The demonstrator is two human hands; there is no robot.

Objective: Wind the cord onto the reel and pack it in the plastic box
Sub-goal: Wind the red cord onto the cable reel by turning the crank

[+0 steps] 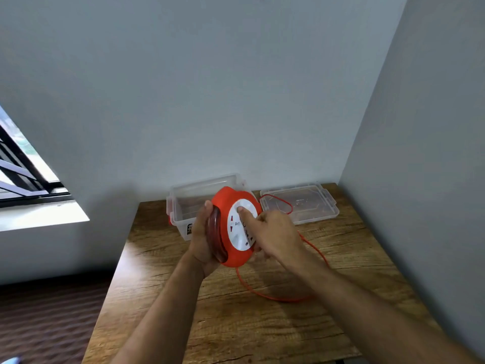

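left hand (203, 236) grips the orange, white-faced reel (236, 227); right hand (275, 232) fingers press its face.

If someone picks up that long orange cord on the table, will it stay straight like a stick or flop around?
Probably floppy: the orange cord lies in loose curves across the wooden table and loops over the clear lid, so it bends easily. It looks thin, so likely light. It may drag and snag as the reel winds it in.
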